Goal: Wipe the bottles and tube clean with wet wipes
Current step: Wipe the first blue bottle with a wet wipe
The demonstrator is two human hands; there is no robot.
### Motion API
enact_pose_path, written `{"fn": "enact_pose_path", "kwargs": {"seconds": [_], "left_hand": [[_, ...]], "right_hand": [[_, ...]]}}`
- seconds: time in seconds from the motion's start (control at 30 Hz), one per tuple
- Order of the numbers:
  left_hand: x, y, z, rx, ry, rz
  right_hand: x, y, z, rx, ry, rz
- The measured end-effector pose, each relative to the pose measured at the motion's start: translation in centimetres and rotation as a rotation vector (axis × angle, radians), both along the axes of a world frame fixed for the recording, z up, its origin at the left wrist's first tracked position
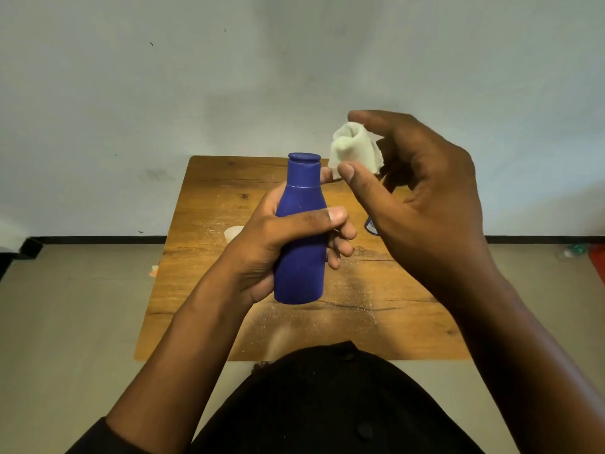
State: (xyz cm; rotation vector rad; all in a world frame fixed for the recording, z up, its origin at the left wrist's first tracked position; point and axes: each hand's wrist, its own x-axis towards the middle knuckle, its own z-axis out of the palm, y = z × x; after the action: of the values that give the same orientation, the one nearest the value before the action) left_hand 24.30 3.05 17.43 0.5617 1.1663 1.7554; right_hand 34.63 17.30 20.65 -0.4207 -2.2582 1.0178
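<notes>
We hold the upright dark blue plastic bottle [301, 231] above the wooden table [203, 290], our left hand [278, 244] wrapped round its middle. Right of its cap, our right hand [422, 198] pinches a crumpled white wet wipe [355, 149]. A damp bottle could slip from our fingers.

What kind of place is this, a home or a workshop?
Probably a plain room in a home. A small wooden table stands on a bare floor against a painted wall, and the left hand holds a blue bottle.
</notes>
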Motion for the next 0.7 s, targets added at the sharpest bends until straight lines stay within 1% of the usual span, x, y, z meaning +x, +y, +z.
{"fn": "enact_pose_path", "kwargs": {"seconds": [0.07, 0.13, 0.2, 0.3, 0.37, 0.47, 0.5, 0.53, 0.63, 0.7], "left_hand": [[0.2, 0.1, 0.1, -0.004, 0.012, -0.018], [0.4, 0.2, 0.1, -0.014, 0.03, -0.018], [0.5, 0.3, 0.2, -0.019, 0.032, 0.004], [0.3, 0.1, -0.1, -0.043, 0.05, 0.043], [0.0, -0.1, -0.5, -0.057, 0.09, -0.004], [-0.2, -0.1, -0.5, -0.086, 0.148, -0.13], [-0.3, -0.2, -0.4, -0.083, 0.158, -0.159], [-0.4, -0.3, -0.3, -0.075, 0.161, -0.183], [-0.7, -0.5, -0.2, -0.041, 0.152, -0.282], [-1.0, -0.7, 0.0, 0.031, 0.076, -0.395]], "right_hand": [[-0.2, -0.5, 0.2, 0.005, 0.012, -0.009], [-0.2, -1.2, 0.2, 0.079, -0.001, 0.014], [-0.2, -2.0, -0.1, 0.182, -0.03, 0.065], [-0.1, -2.6, -0.4, 0.22, -0.07, 0.147], [0.0, -2.3, -0.3, 0.271, -0.082, 0.17], [-0.1, -0.8, 0.4, 0.381, -0.127, 0.221], [-0.2, -0.2, 0.6, 0.388, -0.139, 0.245], [-0.2, 0.3, 0.7, 0.357, -0.145, 0.277], [-0.1, 1.5, 0.8, 0.142, -0.161, 0.41], [-0.1, 1.9, 0.8, 0.027, -0.156, 0.516]]}}
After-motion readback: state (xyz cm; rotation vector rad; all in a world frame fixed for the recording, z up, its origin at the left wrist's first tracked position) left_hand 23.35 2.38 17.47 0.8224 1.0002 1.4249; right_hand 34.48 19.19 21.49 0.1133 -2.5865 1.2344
